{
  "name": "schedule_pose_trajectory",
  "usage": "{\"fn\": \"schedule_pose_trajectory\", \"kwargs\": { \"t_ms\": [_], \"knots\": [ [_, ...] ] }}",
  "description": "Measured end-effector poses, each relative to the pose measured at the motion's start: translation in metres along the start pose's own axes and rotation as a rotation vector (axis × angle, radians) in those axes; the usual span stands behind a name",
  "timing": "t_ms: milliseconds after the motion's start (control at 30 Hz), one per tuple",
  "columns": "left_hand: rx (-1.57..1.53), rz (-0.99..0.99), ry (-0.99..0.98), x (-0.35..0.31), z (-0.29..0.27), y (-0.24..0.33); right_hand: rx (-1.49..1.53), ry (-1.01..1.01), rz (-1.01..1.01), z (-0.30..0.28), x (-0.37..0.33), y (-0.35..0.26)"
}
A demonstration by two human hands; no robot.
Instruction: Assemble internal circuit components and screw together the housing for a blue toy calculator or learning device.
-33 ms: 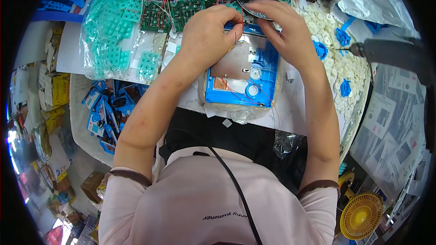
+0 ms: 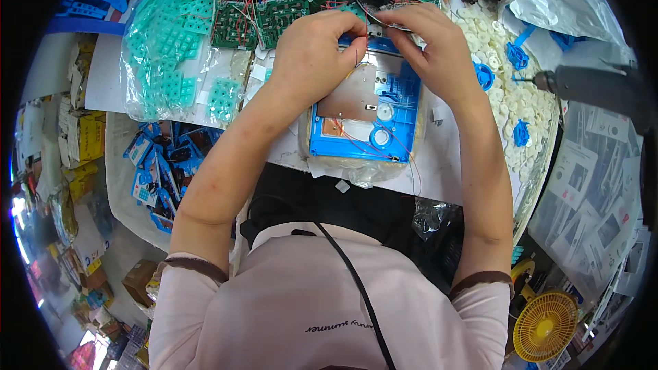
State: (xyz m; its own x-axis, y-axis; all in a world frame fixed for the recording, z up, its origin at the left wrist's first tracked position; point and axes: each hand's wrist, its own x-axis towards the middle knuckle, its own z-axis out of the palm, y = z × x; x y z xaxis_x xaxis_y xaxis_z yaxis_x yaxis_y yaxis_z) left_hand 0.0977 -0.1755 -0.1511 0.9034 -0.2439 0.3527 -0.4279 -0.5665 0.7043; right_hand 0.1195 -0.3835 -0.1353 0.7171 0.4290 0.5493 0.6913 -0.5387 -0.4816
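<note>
On the near part of the tabletop (image 2: 444,161), the blue casing (image 2: 401,113) looks light and stiff, best held by its left and right rims, clear of fragile red wires (image 2: 350,138); I cannot tell whether left hand (image 2: 315,48) or right hand (image 2: 441,48) has fingers clamped.

2 arms (image 2: 236,154) extend forward, fingers (image 2: 351,22) curled inward.

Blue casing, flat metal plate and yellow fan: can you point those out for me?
Blue casing (image 2: 402,118), head view: inner floor, right side.
Flat metal plate (image 2: 347,98), head view: middle of its face.
Yellow fan (image 2: 545,328), head view: center of its grille.
</note>
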Motion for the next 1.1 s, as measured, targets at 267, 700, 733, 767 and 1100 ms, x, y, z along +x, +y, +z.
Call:
{"fn": "schedule_pose_trajectory", "kwargs": {
  "t_ms": [267, 700, 733, 767, 1100],
  "knots": [
    [-0.083, -0.082, -0.277, 0.015, -0.012, -0.003, -0.351, -0.128, 0.009, -0.001, -0.024, -0.034],
    [0.085, -0.003, -0.783, 0.055, -0.028, 0.012, -0.259, -0.071, 0.316, 0.009, -0.052, -0.066],
    [0.081, 0.002, -0.797, 0.055, -0.028, 0.013, -0.270, -0.097, 0.305, 0.010, -0.052, -0.068],
    [0.088, 0.045, -0.804, 0.055, -0.028, 0.011, -0.281, -0.124, 0.294, 0.010, -0.051, -0.071],
    [0.050, 0.363, -0.772, 0.055, -0.018, -0.004, -0.309, -0.201, 0.212, 0.008, -0.052, -0.082]
  ]
}}
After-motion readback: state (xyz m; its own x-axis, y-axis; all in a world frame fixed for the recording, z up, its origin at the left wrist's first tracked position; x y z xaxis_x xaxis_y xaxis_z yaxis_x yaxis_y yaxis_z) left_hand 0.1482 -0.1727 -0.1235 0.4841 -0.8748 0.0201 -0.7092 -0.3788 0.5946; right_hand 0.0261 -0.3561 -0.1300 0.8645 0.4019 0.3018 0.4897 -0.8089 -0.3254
